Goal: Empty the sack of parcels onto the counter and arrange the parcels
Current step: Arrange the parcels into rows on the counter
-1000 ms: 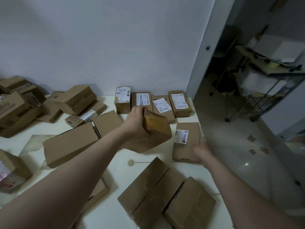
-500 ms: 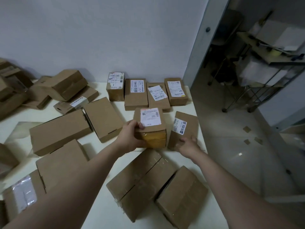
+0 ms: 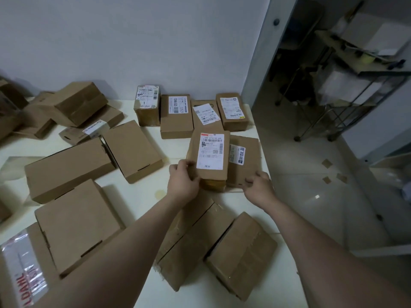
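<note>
A small brown parcel with a large white label lies face up on the white counter, in a second row. My left hand grips its near left corner. Beside it on the right lies a flat labelled parcel; my right hand pinches its near edge. Behind them a row of labelled parcels stands against the wall. No sack is in view.
Several unlabelled brown boxes lie scattered on the left, and two more sit near me between my arms. The counter's right edge drops to a tiled floor. A wire shelf cart stands beyond the doorway.
My left hand turned the small parcel label up and set it down next to the flat parcel. My right hand stayed on the flat parcel's near edge.
</note>
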### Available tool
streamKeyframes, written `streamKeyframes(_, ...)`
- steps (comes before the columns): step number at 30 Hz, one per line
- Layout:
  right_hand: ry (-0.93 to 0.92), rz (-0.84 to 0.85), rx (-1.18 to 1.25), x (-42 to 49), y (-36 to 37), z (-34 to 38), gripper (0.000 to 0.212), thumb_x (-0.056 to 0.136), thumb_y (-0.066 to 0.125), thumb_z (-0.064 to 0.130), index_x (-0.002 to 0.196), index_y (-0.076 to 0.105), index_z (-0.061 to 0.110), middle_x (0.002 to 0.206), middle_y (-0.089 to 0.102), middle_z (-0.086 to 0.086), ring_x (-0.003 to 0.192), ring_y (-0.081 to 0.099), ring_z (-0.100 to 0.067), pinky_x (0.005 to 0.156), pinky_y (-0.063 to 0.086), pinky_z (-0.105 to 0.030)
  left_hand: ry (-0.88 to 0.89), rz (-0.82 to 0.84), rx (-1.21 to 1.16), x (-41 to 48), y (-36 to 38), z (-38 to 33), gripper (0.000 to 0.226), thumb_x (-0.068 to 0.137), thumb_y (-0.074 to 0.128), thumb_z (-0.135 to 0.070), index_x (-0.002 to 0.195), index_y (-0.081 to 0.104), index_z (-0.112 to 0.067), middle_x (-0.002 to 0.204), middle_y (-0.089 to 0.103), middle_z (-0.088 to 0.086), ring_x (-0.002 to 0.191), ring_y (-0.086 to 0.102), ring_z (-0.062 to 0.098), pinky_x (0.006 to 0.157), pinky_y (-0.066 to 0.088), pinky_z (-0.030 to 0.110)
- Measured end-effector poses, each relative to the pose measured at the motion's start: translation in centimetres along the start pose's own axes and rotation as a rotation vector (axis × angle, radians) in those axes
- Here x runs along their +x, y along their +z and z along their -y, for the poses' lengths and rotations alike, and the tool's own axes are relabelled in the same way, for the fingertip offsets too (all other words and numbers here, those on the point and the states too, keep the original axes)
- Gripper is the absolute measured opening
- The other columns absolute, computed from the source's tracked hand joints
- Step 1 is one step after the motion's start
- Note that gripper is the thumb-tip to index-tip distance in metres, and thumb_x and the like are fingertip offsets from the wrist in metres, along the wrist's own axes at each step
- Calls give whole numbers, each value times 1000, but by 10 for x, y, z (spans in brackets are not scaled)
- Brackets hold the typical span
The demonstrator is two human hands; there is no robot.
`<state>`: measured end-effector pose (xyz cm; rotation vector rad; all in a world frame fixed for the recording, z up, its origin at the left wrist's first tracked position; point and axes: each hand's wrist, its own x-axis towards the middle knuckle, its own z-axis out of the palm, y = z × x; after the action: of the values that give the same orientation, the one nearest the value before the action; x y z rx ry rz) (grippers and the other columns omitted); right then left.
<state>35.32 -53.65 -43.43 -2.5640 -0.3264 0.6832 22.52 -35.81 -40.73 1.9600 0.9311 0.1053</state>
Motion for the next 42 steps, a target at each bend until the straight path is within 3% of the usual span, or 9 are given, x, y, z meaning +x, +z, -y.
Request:
streamKeyframes(7,79,-21,-62,-22,2,-2,49,97,50,37,139,46,11,161,4,-5,147,5,-28,115,20,-35,-129,140,102,-14,-5,22,90,83,69,-49,154,18,-23,155,25,9,138,36,30,111,37,43)
streamKeyframes(9,191,-18,-40,-34,0,-6,48,98,46,42,136,51,14,155,22,-10,142,18,-31,112,27,-36,-186,280,191,-23,-15,29,99,76,71,-61,153,22,-25,154,28,8,137,37,30,107,39,42)
streamKeyframes(12,323,56,41,-50,-6,-10,36,95,43,52,91,59,20,115,50,-15,108,49,-31,91,42,-34,-209,473,428,-31,-32,42,101,71,72,-65,152,27,-23,152,35,5,135,40,27,106,39,39)
streamKeyframes(18,477,29,-26,-91,-5,6,87,87,38,72,149,27,11,152,28,-15,133,37,-38,101,42,-43,-269,494,325,-47,-33,52,70,78,67,-63,123,60,-10,109,63,9,100,59,27,84,45,30)
streamKeyframes(21,377,163,-210,-116,4,19,98,76,29,84,152,18,24,157,13,-6,140,21,-38,99,38,-48,-248,482,305,-56,-34,58,75,77,69,-61,135,51,-18,129,58,7,115,55,28,100,44,36)
streamKeyframes(27,433,55,-254,-145,48,34,88,60,53,68,134,35,24,135,31,-6,122,26,-41,63,26,-52,-342,558,41,-74,-57,66,81,63,84,-51,133,43,-48,136,49,1,121,50,32,101,45,51)
streamKeyframes(31,379,-38,79,-158,43,29,85,72,69,50,140,24,23,139,23,-5,130,22,-34,89,36,-39,-391,616,0,-87,-76,77,107,57,90,-45,142,25,-41,135,48,5,120,50,31,95,48,56)
streamKeyframes(37,319,-40,498,-162,26,24,103,60,73,43,147,22,27,137,29,-6,124,40,-30,101,44,-42,75,351,-254,-112,-94,55,90,48,82,-18,128,43,-29,117,56,-4,99,59,12,78,53,28)
streamKeyframes(42,267,30,526,-166,12,9,87,85,61,18,154,9,29,148,40,-4,121,52,-30,93,47,-37,302,114,-78,-127,-94,78,72,66,52,22,119,63,-24,155,20,1,143,20,16,106,40,37)
